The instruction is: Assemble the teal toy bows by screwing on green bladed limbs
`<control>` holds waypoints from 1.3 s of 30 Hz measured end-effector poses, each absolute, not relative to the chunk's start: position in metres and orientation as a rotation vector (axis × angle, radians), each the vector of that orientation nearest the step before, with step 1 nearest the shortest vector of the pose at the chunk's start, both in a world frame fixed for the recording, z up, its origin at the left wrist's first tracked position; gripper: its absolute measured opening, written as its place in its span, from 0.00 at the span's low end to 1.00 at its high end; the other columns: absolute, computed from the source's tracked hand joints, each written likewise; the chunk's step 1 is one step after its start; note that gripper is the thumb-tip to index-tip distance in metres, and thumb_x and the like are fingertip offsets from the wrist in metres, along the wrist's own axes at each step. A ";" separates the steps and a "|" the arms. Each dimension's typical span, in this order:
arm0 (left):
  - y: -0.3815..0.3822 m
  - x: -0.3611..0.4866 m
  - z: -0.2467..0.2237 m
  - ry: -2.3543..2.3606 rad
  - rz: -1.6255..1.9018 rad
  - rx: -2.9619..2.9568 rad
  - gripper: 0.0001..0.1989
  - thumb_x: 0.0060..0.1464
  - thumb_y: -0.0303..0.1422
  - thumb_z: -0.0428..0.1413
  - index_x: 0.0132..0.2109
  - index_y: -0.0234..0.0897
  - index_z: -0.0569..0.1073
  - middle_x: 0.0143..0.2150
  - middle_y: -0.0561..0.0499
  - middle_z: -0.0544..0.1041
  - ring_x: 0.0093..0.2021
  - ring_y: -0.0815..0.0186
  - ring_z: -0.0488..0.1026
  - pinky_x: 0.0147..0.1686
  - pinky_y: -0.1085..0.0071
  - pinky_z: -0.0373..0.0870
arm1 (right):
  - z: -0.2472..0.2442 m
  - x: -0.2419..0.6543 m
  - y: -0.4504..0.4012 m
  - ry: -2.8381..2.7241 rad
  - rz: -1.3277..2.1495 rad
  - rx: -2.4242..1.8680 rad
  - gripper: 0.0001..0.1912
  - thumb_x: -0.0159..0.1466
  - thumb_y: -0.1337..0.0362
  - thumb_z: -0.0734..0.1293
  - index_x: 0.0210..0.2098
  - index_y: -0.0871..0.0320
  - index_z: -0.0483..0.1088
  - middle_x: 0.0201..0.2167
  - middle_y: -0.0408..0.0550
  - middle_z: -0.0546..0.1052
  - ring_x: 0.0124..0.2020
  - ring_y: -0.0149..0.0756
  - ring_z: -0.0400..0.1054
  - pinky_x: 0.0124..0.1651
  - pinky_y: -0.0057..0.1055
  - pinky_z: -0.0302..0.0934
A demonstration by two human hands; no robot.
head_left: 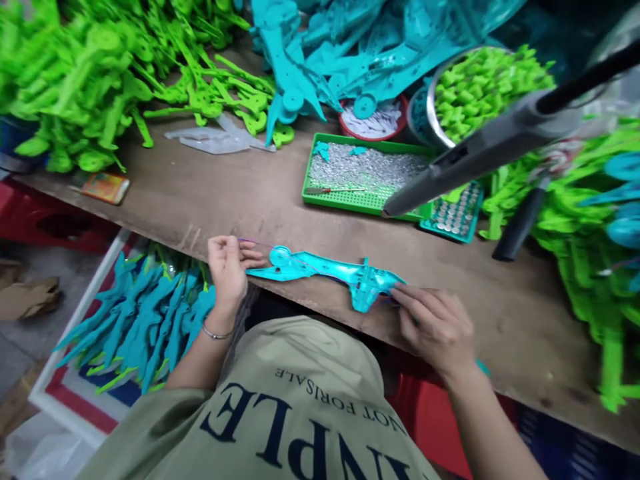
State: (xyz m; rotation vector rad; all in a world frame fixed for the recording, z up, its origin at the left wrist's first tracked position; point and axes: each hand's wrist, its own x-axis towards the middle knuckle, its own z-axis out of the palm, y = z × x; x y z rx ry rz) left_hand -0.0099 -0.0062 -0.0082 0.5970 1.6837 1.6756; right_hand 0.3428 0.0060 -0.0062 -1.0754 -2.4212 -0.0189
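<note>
So, from the head view, the right hand (437,327) has the blue plastic part (330,267) pinched by its wider end, thumb against fingers, right over the near edge of the table (200,193). The left hand (229,267) is up by the pointed end, and it looks like thumb and forefinger are closed on a thin purple wire (256,242), the other fingers loosely spread. My guess is the one grip steadies the part while the other pulls the wire fairly straight, since it runs from the fingertips to the part's round knob. Can't tell whether the left fingers also touch the pointed tip.

The green tray (345,198) sits just past the part, probably so the small metal bits (370,167) are within easy reach, and the big grey tool (470,153) hangs over its corner, likely for the same reason.

Material-wise, the part is hard, slightly shiny plastic: long, narrow in the middle, with a square crosspiece near the right hand. The tray has a floor full of little holes, and the bits in it glitter. The metal bowl (431,113) holds chunky lime pieces (490,93), and the green heap (95,87) at far left is all spindly, tangled shapes. The tabletop is dull brown and scuffed.
</note>
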 end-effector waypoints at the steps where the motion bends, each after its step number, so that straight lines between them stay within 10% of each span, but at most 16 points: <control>1: -0.007 -0.006 -0.009 1.653 1.653 0.583 0.29 0.52 0.56 0.65 0.41 0.43 0.59 0.29 0.59 0.79 0.22 0.69 0.77 0.21 0.76 0.75 | -0.006 0.350 0.007 -2.448 -0.055 -1.097 0.14 0.62 0.75 0.67 0.44 0.55 0.78 0.40 0.46 0.85 0.35 0.38 0.73 0.41 0.36 0.64; 9: -0.008 0.020 -0.011 1.562 1.584 0.666 0.20 0.51 0.49 0.69 0.36 0.39 0.72 0.29 0.54 0.77 0.31 0.69 0.78 0.36 0.73 0.76 | 0.022 0.378 0.022 -2.385 -0.275 -1.254 0.11 0.61 0.71 0.63 0.34 0.56 0.78 0.29 0.53 0.83 0.27 0.44 0.67 0.31 0.41 0.54; 18: -0.005 0.032 0.015 1.329 1.507 0.890 0.18 0.50 0.49 0.70 0.33 0.40 0.79 0.31 0.49 0.81 0.31 0.64 0.79 0.33 0.68 0.78 | 0.032 0.237 0.040 -2.326 0.658 -0.983 0.26 0.70 0.51 0.66 0.63 0.57 0.68 0.55 0.57 0.80 0.57 0.52 0.74 0.66 0.60 0.58; 24: -0.005 0.028 0.009 1.358 1.377 1.011 0.11 0.56 0.44 0.66 0.35 0.42 0.80 0.31 0.49 0.81 0.29 0.64 0.79 0.31 0.68 0.79 | 0.037 0.209 0.047 -2.036 1.096 -1.044 0.12 0.70 0.56 0.67 0.43 0.55 0.80 0.37 0.49 0.85 0.35 0.39 0.80 0.38 0.32 0.72; 30: 0.005 0.003 0.009 1.308 1.220 1.463 0.12 0.56 0.37 0.67 0.48 0.51 0.80 0.42 0.48 0.85 0.40 0.57 0.83 0.40 0.63 0.82 | 0.021 0.221 0.052 -1.939 0.964 -1.254 0.17 0.67 0.50 0.67 0.35 0.56 0.80 0.29 0.48 0.84 0.27 0.37 0.76 0.30 0.29 0.68; 39: 0.116 -0.207 0.047 2.291 1.479 1.423 0.06 0.57 0.23 0.59 0.36 0.39 0.74 0.47 0.41 0.78 0.59 0.50 0.70 0.65 0.51 0.60 | -0.020 0.252 0.042 -1.950 0.451 -1.349 0.24 0.68 0.46 0.66 0.33 0.60 0.80 0.27 0.53 0.83 0.23 0.39 0.76 0.29 0.30 0.67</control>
